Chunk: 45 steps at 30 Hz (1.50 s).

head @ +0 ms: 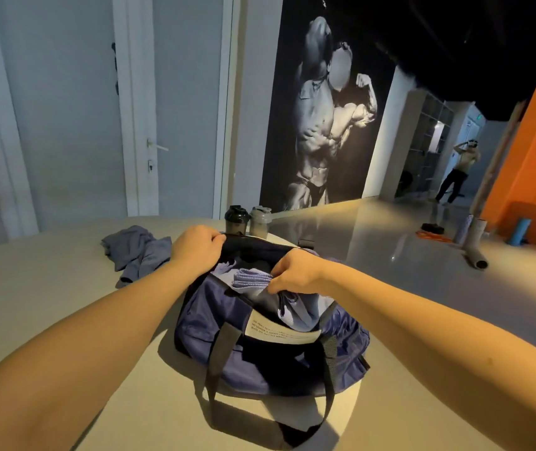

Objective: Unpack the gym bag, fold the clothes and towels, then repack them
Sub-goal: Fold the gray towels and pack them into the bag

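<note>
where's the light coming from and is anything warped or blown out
head view: warm light from the far right, so the bag throws its shadow left and toward the camera on the table; glare patches on the floor; the wide lens tilts and bows the door frame

- The pale table [48, 304] is carrying four things, and its right edge is curving round.
- A navy gym bag [201, 317] is sitting near that right edge — its dark straps are trailing onto the top toward the near edge.
- A crumpled grey garment [136, 252] is lying just left of the bag, toward the far edge.
- A black shaker bottle [236, 219] and a grey shaker bottle [260, 222] are standing upright side by side at the far edge, behind the bag.
</note>
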{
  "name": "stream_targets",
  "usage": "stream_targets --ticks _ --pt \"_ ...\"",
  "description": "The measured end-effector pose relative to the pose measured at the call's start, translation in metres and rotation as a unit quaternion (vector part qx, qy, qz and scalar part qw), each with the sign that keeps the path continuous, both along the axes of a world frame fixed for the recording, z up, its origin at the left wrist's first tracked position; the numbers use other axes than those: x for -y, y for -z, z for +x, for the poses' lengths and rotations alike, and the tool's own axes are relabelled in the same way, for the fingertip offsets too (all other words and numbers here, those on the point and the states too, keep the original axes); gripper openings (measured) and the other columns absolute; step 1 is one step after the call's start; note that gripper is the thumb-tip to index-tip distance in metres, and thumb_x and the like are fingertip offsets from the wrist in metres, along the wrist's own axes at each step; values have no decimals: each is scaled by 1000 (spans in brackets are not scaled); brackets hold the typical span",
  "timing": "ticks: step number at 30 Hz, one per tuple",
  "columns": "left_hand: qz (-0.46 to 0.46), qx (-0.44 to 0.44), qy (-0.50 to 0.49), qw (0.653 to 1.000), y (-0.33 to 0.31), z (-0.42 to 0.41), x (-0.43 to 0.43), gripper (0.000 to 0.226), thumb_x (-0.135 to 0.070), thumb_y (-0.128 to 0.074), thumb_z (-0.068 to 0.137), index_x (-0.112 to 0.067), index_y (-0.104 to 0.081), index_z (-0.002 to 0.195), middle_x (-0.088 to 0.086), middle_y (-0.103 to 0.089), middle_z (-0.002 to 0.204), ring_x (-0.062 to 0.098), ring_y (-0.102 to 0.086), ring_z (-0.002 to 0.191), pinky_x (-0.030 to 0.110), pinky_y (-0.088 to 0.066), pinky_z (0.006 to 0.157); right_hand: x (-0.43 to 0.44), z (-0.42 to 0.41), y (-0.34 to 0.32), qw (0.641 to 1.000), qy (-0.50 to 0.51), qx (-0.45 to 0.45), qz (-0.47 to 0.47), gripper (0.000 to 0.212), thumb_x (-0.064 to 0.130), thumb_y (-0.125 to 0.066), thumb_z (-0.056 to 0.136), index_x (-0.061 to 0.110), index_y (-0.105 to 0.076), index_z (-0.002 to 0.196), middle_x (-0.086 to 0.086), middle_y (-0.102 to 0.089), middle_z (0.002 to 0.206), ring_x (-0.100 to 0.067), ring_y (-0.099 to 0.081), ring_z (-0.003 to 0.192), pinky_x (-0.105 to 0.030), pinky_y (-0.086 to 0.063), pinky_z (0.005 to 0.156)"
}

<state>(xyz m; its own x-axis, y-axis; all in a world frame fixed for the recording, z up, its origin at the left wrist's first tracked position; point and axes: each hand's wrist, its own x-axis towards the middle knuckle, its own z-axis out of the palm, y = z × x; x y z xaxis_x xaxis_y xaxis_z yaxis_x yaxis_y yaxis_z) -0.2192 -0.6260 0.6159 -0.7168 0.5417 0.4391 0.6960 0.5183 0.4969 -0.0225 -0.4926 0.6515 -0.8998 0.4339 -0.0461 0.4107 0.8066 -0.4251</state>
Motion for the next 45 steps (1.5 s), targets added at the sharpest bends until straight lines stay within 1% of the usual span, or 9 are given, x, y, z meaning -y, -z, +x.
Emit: stream_targets --ticks 4,17,21,27,32,34,37,40,45 --pt "34 1 12 999 -14 17 -1 41 -29 -54 101 -23 -58 61 -1 -58 69 22 -57 71 31 -38 62 7 -26 -3 996 73 -50 26 23 25 -68 83 6 -77 92 -10 -69 78 -17 -57 66 -29 -51 59" --pt "61 -5 12 998 -10 12 -7 49 -28 -54 102 -24 -48 53 -3 -49 65 23 -54 67 32 -37 60 25 -93 42 978 157 -123 -59 31 36 -65 92 7 -67 84 -7 -64 76 -24 -60 72 -31 -44 61" --pt "41 18 50 998 6 4 5 22 -34 -57 101 -23 -76 101 -3 -67 93 23 -63 91 39 -54 77 25 -76 32 954 145 -137 -222 24 23 -44 99 9 -62 103 -9 -59 93 -23 -53 84 -31 -41 66" --pt "33 -15 85 996 19 13 21 35 -31 -65 97 -23 -63 131 -2 -57 123 17 -60 101 42 -54 90 12 -42 29 976 79 -5 -203 59 3 -69 81 9 -57 139 -10 -65 117 -25 -62 98 -33 -58 78" --pt "51 -167 236 956 22 42 50 16 -28 -63 95 -24 -68 109 -10 -55 126 8 -48 118 29 -41 99 11 -42 38 877 131 -120 -446 41 -15 -69 81 -4 -59 120 -29 -70 111 -35 -72 95 -49 -58 92" --pt "-43 -209 291 933 26 46 58 21 -37 -60 95 -27 -68 112 -13 -53 132 6 -41 126 29 -34 106 6 -43 45 912 117 -90 -382 60 -7 -78 78 4 -57 133 -20 -70 117 -33 -71 102 -44 -59 91" --pt "-149 -217 295 918 33 41 65 29 -43 -56 97 -26 -66 119 -14 -50 138 4 -39 127 32 -43 104 2 -40 49 996 53 27 -66 61 23 -82 81 16 -58 136 -9 -62 130 -28 -60 111 -35 -52 90" --pt "-181 -212 270 922 37 34 73 38 -46 -52 97 -29 -59 129 -15 -46 142 7 -40 127 38 -50 99 9 -33 48 990 11 -21 139 48 30 -69 89 22 -59 136 -11 -52 135 -36 -44 128 -47 -46 103" --pt "-190 -230 223 928 42 33 76 55 -53 -53 93 -37 -38 143 -17 -48 138 11 -46 121 37 -31 115 30 -21 40 987 -125 -92 -38 50 4 -43 93 24 -64 135 2 -61 139 -15 -52 131 -37 -41 114"
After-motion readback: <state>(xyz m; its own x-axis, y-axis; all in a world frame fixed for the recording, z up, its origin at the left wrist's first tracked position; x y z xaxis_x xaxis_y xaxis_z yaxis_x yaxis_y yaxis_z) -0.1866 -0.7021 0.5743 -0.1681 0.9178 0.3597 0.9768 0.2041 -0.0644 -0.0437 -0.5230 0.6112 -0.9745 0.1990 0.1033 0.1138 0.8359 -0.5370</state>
